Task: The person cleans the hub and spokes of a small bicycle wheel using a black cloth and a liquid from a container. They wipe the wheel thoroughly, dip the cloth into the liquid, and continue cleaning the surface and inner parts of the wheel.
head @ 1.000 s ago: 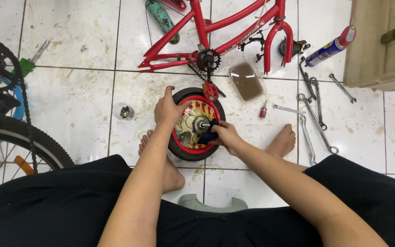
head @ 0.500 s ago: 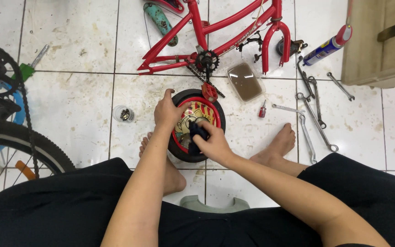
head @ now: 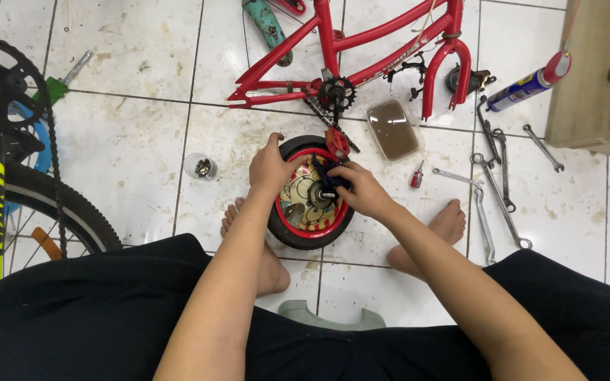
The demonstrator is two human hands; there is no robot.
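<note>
A small wheel [head: 298, 236] with a black tyre, red rim and patterned disc lies flat on the tiled floor between my bare feet. My left hand [head: 271, 169] grips the tyre's upper left edge. My right hand [head: 361, 189] is closed on a dark tool [head: 327, 178] set on the metal hub [head: 315, 197] at the wheel's centre. A red part [head: 337, 142] lies at the wheel's top edge.
A red child's bike frame [head: 361, 53] lies beyond the wheel. Several wrenches [head: 492, 190], a small red screwdriver [head: 416, 176], a spray can [head: 527, 83] and a plastic tub [head: 393, 128] are on the right. A small cup of parts [head: 200, 166] and a larger bicycle [head: 8, 183] are on the left.
My right hand shifted over the hub, from its right side onto the centre and top, turning the dark tool. My left hand stayed on the tyre.
</note>
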